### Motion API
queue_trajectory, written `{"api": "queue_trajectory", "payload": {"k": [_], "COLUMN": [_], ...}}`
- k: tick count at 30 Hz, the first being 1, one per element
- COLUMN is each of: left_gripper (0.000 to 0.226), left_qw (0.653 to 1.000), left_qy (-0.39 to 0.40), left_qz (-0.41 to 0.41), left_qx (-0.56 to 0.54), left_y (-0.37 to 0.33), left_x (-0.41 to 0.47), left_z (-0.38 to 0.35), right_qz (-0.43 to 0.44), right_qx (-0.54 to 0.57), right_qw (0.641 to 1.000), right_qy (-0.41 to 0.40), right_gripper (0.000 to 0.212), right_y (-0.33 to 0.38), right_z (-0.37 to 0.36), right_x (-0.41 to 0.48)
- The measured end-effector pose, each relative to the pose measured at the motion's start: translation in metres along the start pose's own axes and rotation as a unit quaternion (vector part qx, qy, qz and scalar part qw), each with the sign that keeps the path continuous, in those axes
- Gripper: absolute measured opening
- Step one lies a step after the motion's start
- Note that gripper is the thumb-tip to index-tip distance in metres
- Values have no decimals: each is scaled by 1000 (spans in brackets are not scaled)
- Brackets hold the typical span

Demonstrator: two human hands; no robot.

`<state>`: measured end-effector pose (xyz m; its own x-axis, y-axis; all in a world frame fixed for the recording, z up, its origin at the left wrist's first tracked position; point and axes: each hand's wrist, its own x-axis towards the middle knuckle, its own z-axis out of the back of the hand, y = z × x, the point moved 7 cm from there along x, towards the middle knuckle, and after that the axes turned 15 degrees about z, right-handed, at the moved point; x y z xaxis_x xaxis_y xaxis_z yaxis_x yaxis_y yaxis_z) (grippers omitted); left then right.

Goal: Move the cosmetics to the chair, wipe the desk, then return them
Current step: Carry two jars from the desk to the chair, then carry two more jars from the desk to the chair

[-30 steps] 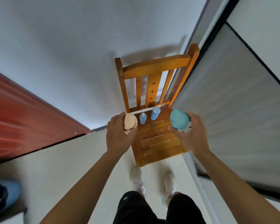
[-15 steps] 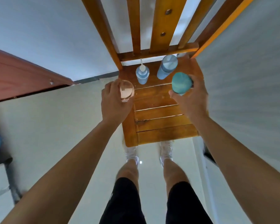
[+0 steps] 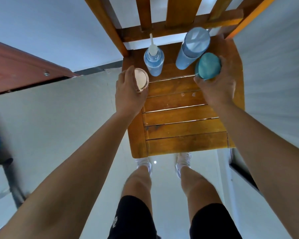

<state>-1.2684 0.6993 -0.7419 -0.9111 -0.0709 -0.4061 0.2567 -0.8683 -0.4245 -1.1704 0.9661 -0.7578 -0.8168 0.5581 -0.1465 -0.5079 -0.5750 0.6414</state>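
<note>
On chair (image 3: 183,128), bottles (image 3: 153,63), labels seemingly illegible

Orange-brown slatted wooden chair (image 3: 183,128): varnished, semi-gloss seat, middle slats scuffed pale in spots. At the seat's back, pale blue pump bottle (image 3: 154,63) and taller pale blue capped bottle (image 3: 188,54): smooth translucent plastic. At the seat's right, round teal jar (image 3: 207,66): matt, faintly grainy lid. At the seat's left edge, round pink-lidded jar (image 3: 141,79): glossy top, clear shiny rim. Under the chair, pale floor (image 3: 59,118): polished, reflective.

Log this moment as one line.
left hand grips pink-lidded jar | right hand grips teal jar | pump bottle and capped bottle stand on chair
</note>
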Motion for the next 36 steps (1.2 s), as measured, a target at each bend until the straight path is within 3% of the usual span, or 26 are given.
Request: {"api": "queue_trajectory", "payload": {"k": [4, 9, 16, 22, 28, 32, 36], "left_gripper": [85, 66, 56, 58, 62, 70, 70], "left_qw": [1000, 990, 935, 892, 839, 805, 769], "left_qy": [-16, -113, -305, -440, -538, -561, -565], "left_qz": [-5, -70, -183, -95, 55, 177, 281], "left_qx": [27, 41, 17, 54, 61, 78, 104], "left_y": [0, -33, -94, -60, 67, 211, 368], "left_x": [-22, -75, -185, -291, -423, -533, -660], "left_z": [19, 111, 347, 531, 651, 687, 706], "right_qz": [44, 167, 392, 558, 697, 775, 813], "right_qx": [-32, -53, -23, 47, 103, 148, 170], "right_qw": [998, 984, 915, 827, 708, 614, 554], "right_qy": [27, -40, -88, -49, -44, -28, 53], "right_gripper": [99, 84, 79, 81, 77, 74, 76], "right_y": [15, 88, 303, 502, 660, 743, 800], "right_z": [22, 90, 206, 276, 271, 212, 131], "right_x": [-18, -47, -64, -133, -274, -421, -601]}}
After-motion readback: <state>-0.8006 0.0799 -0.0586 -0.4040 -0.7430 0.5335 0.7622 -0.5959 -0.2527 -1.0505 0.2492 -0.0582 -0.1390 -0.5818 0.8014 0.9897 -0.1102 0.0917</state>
